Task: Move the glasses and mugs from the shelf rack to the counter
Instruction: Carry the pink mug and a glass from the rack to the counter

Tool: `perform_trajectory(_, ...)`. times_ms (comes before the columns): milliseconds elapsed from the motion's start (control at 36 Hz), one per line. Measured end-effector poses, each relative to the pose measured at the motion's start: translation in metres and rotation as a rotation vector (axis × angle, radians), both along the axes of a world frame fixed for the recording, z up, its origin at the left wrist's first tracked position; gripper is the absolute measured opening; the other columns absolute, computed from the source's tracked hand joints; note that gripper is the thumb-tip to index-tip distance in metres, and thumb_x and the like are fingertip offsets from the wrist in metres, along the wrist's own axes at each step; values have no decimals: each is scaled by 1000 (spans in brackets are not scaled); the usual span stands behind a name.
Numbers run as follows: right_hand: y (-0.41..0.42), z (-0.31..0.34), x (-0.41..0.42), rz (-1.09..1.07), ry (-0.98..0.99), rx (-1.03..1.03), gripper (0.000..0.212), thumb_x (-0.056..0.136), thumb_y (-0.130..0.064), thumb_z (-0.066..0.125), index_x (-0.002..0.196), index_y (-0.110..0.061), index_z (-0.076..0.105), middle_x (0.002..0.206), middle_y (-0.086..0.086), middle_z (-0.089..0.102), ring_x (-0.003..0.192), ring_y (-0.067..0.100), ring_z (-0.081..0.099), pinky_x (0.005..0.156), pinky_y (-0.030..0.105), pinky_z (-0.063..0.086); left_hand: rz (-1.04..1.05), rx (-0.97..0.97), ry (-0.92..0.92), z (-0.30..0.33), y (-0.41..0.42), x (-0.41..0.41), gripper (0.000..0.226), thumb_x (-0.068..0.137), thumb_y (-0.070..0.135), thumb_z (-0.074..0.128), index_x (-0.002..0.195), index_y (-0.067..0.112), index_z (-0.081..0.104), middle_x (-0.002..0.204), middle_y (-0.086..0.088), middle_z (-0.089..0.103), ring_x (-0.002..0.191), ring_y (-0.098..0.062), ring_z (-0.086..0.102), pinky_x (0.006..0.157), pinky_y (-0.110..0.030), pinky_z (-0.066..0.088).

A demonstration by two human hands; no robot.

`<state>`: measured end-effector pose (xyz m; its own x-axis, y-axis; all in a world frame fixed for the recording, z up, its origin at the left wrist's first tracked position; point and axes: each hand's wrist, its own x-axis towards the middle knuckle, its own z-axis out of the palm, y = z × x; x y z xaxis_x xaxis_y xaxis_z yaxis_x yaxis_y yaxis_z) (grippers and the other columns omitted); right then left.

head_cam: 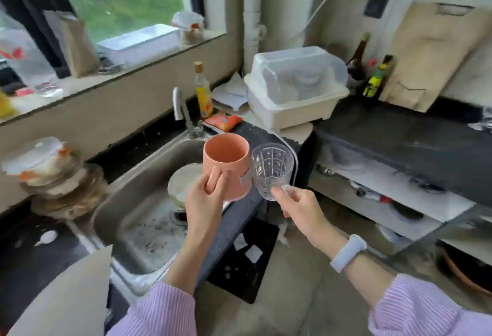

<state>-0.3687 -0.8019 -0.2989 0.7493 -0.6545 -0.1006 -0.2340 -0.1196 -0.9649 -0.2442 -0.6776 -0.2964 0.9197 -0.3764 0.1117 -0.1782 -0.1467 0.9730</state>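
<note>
My left hand grips the handle of an orange mug, held in the air over the right edge of the sink, its mouth tilted towards me. Right beside it, my right hand holds a clear patterned glass mug by its handle. The two vessels almost touch. The dark counter stretches to the right, with an open shelf below it holding small items.
A steel sink with a plate lies below my left hand. A white lidded dish box stands at the counter's corner, with bottles and a cutting board against the back wall. Stacked containers sit left of the sink.
</note>
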Motion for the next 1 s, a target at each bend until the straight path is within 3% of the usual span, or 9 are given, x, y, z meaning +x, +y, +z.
perform_trajectory(83, -48, 3, -40, -186, 3, -16, 47, 89, -26, 57, 54, -13, 29, 58, 8, 25, 56, 18, 26, 59, 30, 24, -156, 6, -53, 4, -69, -22, 39, 86, 29, 61, 54, 21, 42, 50, 9, 38, 53, -6, 33, 51, -22, 29)
perform_trajectory(139, -76, 5, -66, -304, 23, -24, 47, 88, -28, 58, 54, -15, 29, 57, 6, 26, 55, 16, 27, 58, 30, 23, -257, 17, -67, 4, -113, -37, 37, 85, 30, 62, 56, 19, 43, 50, 9, 40, 48, -2, 34, 47, -18, 28)
perform_trajectory(250, -127, 7, -118, -534, 49, -12, 41, 87, -27, 59, 56, -14, 36, 62, 9, 34, 61, 20, 33, 62, 32, 27, -453, 36, -89, 4, -197, -72, 36, 84, 32, 63, 59, 12, 47, 54, 6, 46, 52, -5, 38, 51, -22, 32)
perform_trajectory(361, -178, 5, -163, -708, 80, -13, 43, 88, -27, 58, 53, -14, 37, 56, 7, 36, 58, 19, 36, 62, 30, 29, -630, 48, -95, -5, -280, -108, 33, 85, 36, 61, 72, 6, 58, 66, -3, 61, 64, -23, 55, 60, -36, 47)
perform_trajectory(500, -253, -7, -205, -890, 67, 0, 45, 88, -29, 57, 52, -15, 34, 52, 6, 32, 54, 18, 31, 54, 30, 23, -789, 53, -76, -10, -382, -152, 34, 86, 31, 60, 70, 1, 57, 63, 0, 58, 61, -14, 48, 57, -28, 38)
perform_trajectory(611, -317, -12, -230, -1005, 62, 37, 47, 88, -29, 57, 49, -19, 34, 48, 1, 31, 52, 18, 32, 53, 30, 23, -912, 78, -43, -12, -463, -179, 30, 87, 30, 60, 70, 6, 56, 65, 4, 58, 61, -11, 50, 55, -26, 39)
perform_trajectory(722, -367, -15, -255, -1080, 42, 68, 44, 89, -27, 56, 51, -19, 34, 45, -6, 30, 45, 11, 30, 55, 29, 29, -999, 118, -55, -15, -535, -205, 23, 87, 32, 59, 80, 10, 60, 79, 2, 64, 75, -16, 60, 67, -29, 49)
perform_trajectory(833, -407, -20, -280, -1151, 80, 87, 41, 90, -27, 54, 58, -15, 33, 52, 0, 31, 50, 13, 33, 44, 16, 29, -1051, 147, -58, -22, -592, -233, 17, 87, 32, 59, 83, 16, 59, 85, 0, 63, 80, -19, 61, 71, -29, 48)
perform_trajectory(1000, -480, -42, -318, -1203, 47, 180, 42, 89, -29, 55, 56, -18, 31, 52, -1, 28, 50, 13, 27, 52, 29, 24, -1087, 210, -31, -48, -670, -270, 16, 86, 34, 61, 78, 21, 56, 85, 1, 63, 80, -18, 61, 73, -30, 49)
